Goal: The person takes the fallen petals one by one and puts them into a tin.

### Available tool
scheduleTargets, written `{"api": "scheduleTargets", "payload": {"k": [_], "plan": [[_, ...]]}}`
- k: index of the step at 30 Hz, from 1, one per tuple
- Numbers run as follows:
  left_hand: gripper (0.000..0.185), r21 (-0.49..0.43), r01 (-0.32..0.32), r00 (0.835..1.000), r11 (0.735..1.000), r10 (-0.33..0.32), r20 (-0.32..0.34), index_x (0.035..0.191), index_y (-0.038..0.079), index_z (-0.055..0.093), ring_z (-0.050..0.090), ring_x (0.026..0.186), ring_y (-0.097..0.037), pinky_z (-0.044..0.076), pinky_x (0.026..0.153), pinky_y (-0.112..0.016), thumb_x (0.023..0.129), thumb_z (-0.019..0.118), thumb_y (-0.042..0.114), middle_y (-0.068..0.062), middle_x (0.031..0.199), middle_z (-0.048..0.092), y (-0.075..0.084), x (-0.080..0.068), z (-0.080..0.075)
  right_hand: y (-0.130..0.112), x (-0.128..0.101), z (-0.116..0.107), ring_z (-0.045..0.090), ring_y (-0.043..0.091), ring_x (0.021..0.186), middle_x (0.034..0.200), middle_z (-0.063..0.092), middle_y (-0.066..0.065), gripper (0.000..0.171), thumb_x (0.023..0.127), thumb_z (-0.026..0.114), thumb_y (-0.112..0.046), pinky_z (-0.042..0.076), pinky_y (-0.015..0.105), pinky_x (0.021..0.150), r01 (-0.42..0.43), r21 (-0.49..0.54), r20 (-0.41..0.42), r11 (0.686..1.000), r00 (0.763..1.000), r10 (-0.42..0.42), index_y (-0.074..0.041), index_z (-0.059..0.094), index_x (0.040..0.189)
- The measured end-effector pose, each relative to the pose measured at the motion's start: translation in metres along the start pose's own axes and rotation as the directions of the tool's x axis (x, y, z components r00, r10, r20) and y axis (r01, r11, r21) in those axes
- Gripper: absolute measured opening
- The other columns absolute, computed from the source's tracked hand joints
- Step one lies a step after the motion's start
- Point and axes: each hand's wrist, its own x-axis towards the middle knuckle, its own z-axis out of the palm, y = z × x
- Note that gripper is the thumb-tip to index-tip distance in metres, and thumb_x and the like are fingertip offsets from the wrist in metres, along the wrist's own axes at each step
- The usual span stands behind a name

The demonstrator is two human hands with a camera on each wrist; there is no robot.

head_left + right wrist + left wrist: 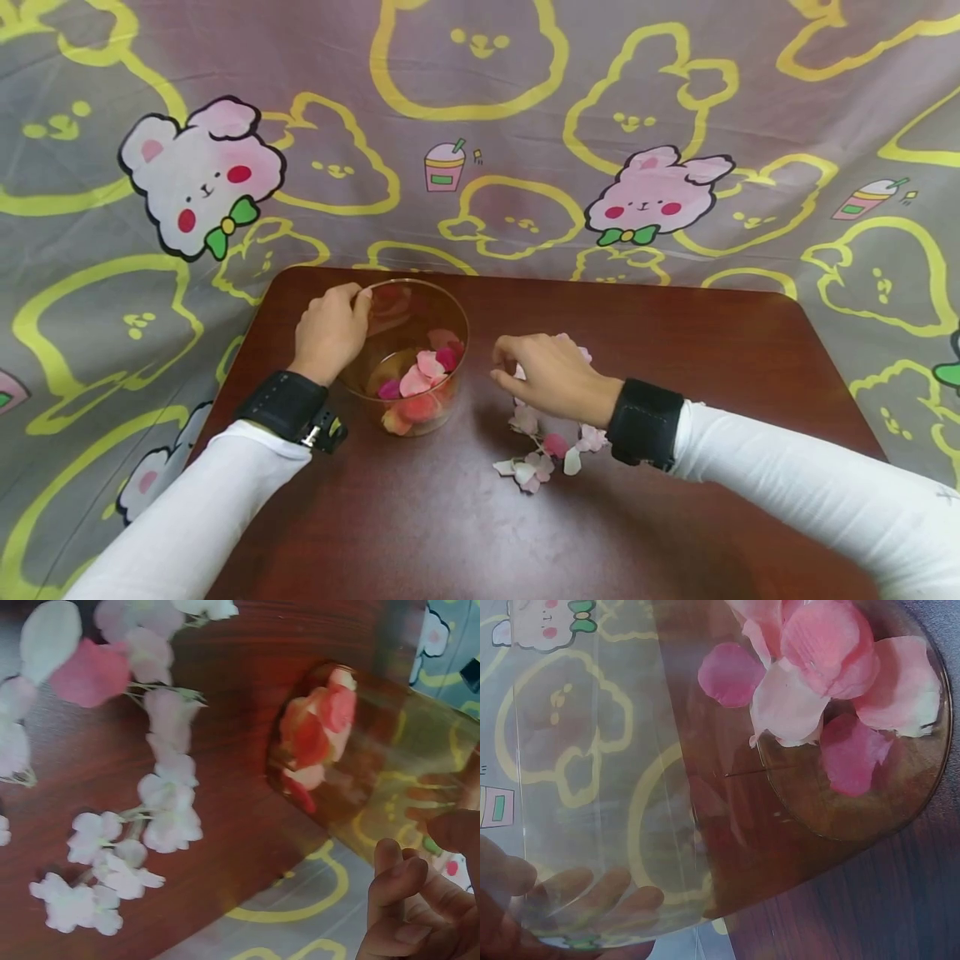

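Note:
A clear plastic cup [408,358] lies tilted on the dark wooden table [675,350], with pink and red petals [423,375] inside. My left hand [360,300] grips its rim at the far left. Through the cup wall [630,787] in the left wrist view, my fingers [592,892] show behind the plastic and the petals [817,667] lie against the bottom. My right hand [504,367] hovers just right of the cup over a loose pile of pale artificial blossoms [540,462]. Its fingers [401,892] are curled, and no petal shows in them. The blossoms [161,817] and the cup [390,772] appear in the right wrist view.
A grey cloth [675,100] printed with yellow outlines and pink bunnies hangs behind and around the table. The table's rounded edges lie close on the left and far right. Bare wood stretches to the right and toward me.

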Motion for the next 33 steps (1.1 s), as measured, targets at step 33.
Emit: {"api": "scheduleTargets", "payload": {"k": [33], "plan": [[0.036, 0.001, 0.019, 1.000, 1.000, -0.019, -0.009, 0.108, 0.005, 0.066, 0.066, 0.102, -0.052, 0.048, 0.078, -0.063, 0.108, 0.042, 0.032, -0.026, 0.108, 0.070, 0.000, 0.001, 0.001, 0.058, -0.048, 0.046, 0.048, 0.009, 0.059, 0.067, 0.055, -0.007, 0.010, 0.089, 0.077, -0.020, 0.037, 0.025, 0.051, -0.136, -0.079, 0.233, 0.988, 0.961, 0.151, -0.014, 0.069, 0.090]]}}
